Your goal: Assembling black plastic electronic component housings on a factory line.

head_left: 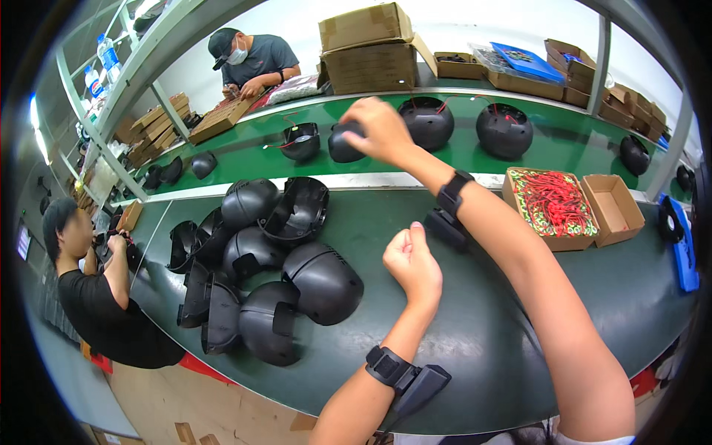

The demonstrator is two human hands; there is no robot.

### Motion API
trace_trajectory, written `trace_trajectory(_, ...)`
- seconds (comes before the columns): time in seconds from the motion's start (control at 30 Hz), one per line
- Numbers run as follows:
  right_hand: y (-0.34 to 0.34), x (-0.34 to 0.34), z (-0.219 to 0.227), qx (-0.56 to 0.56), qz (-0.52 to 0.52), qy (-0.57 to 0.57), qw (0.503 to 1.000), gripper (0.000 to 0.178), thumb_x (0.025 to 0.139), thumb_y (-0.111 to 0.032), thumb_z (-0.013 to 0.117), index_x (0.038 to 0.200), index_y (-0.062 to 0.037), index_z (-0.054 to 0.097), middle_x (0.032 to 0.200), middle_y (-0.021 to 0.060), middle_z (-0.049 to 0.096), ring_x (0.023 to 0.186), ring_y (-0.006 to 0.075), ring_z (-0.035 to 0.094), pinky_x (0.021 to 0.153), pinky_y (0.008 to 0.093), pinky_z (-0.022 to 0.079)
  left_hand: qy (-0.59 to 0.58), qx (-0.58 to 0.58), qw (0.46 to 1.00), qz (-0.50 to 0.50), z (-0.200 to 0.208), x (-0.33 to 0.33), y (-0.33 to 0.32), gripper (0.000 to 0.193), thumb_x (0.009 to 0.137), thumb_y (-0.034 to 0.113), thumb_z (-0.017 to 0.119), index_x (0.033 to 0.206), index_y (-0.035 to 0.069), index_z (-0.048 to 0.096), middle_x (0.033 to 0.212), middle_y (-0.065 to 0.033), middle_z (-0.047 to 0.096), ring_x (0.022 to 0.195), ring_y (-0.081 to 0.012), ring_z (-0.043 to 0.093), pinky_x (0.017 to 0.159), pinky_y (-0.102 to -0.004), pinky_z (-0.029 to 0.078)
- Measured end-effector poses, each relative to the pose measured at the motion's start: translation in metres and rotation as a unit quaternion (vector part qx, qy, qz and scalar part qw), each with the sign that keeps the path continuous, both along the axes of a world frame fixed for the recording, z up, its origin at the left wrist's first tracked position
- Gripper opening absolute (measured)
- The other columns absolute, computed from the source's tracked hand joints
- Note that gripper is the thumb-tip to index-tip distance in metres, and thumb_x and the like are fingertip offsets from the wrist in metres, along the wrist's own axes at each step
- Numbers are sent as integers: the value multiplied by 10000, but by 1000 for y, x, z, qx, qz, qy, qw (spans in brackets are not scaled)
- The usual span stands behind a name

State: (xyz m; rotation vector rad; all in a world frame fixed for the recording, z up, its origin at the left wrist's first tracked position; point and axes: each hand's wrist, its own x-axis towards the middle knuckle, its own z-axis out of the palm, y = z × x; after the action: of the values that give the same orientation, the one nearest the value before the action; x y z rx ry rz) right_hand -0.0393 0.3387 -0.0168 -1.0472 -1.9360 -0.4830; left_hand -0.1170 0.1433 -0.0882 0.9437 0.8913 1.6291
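My right hand [378, 130] reaches over the green conveyor belt [245, 162], its fingers slightly blurred and curved around a rounded black plastic shell [344, 147]. On the dark green worktable, my left hand [413, 261] is held in a fist with the thumb raised; nothing shows in it. To its left is a pile of black plastic shells [323, 283], some turned with their hollow side showing. More black shells stand along the belt: one [300, 142] with a thin red wire, a round one [426, 124] and another round one [504, 132].
A box of red wires [552, 204] sits at the right beside an open small carton [612, 211]. A blue tool [681, 245] lies at the right edge. Metal posts [603, 67] frame the belt. Two people work beyond, one across the belt and one at the left. Cartons [368, 63] stand behind.
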Motion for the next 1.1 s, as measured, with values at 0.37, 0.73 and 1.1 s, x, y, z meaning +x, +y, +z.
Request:
trace_trajectory(0.37,52,-71,-29,-168,-132,-171,962,131,790,-117,597,810,-120,726,867,86,709,940,274,656,833,439,480,-67,-23,997,33,3,-4,2,404,946,124,567,589,107,379,589,71,448,529,-14,360,469,-213,291)
trace_trajectory(0.73,-108,-1,42,-147,-35,-124,981,235,742,-239,741,890,-63,694,827,123,673,831,333,645,692,436,510,-118,-29,989,83,-12,-16,33,471,964,425,412,1225,37,463,1174,-130,507,1023,-272,561,882,-374,452)
trace_trajectory(1.1,-362,73,26,-238,-15,-53,970,321,716,-295,768,898,-104,586,777,8,630,729,212,631,604,357,496,33,113,952,-282,29,-5,-42,551,817,129,379,1313,-75,502,1318,-193,540,1212,-257,528,1060,-340,379)
